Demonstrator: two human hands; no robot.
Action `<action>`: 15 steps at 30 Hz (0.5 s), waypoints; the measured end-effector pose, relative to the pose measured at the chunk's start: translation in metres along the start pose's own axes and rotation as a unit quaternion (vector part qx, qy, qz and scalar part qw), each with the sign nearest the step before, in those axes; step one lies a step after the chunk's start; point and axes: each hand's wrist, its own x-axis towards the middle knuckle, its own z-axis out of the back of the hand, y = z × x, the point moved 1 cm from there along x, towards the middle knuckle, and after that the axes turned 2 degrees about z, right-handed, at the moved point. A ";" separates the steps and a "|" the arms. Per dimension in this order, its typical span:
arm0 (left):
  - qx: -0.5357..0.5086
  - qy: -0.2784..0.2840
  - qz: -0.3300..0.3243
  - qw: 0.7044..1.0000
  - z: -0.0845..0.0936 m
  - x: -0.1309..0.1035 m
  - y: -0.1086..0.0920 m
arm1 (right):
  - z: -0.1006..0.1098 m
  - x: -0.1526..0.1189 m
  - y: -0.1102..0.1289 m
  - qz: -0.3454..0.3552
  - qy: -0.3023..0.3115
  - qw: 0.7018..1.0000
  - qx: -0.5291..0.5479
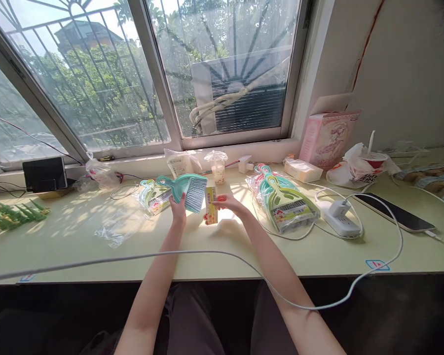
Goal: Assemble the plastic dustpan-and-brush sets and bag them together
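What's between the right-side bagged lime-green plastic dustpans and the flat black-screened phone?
Head view shows a white plastic power strip, white charger plugged in, white cable.

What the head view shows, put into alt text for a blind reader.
A person's left hand holds a teal brush and the right hand a printed card, above a table by a window. Bagged brushes lie on both sides, a phone further right.
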 end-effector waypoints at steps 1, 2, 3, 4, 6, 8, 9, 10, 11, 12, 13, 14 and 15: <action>-0.014 0.019 0.022 0.999 -0.003 -0.002 -0.001 | 0.000 0.000 0.003 0.021 -0.037 0.998 0.046; -0.029 0.033 0.046 0.998 -0.006 -0.005 -0.002 | -0.001 0.001 0.004 0.037 -0.084 0.993 0.081; -0.045 0.043 0.065 0.996 -0.009 -0.007 -0.003 | -0.002 0.001 0.003 0.044 -0.131 0.985 0.101; -0.057 0.055 0.077 0.994 -0.013 -0.011 -0.002 | -0.004 0.003 0.000 0.041 -0.172 0.978 0.108; -0.078 0.074 0.094 0.990 -0.022 -0.018 -0.001 | -0.009 0.006 -0.008 0.017 -0.226 0.970 0.091; -0.087 0.089 0.115 0.986 -0.031 -0.027 0.002 | -0.013 0.009 -0.018 -0.017 -0.252 0.966 0.047; -0.087 0.096 0.123 0.984 -0.035 -0.031 0.004 | -0.014 0.011 -0.022 -0.036 -0.265 0.964 0.016; -0.085 0.102 0.127 0.983 -0.038 -0.034 0.006 | -0.015 0.011 -0.026 -0.053 -0.280 0.958 -0.019; -0.082 0.104 0.128 0.983 -0.040 -0.037 0.006 | -0.015 0.012 -0.027 -0.068 -0.297 0.951 -0.055; -0.080 0.105 0.126 0.983 -0.041 -0.039 0.007 | -0.015 0.011 -0.028 -0.078 -0.312 0.943 -0.088; -0.078 0.105 0.122 0.984 -0.041 -0.040 0.007 | -0.015 0.010 -0.027 -0.086 -0.326 0.935 -0.115; -0.077 0.104 0.119 0.984 -0.041 -0.040 0.006 | -0.014 0.009 -0.026 -0.092 -0.334 0.928 -0.134; -0.076 0.101 0.117 0.985 -0.041 -0.040 0.005 | -0.014 0.008 -0.024 -0.096 -0.339 0.925 -0.145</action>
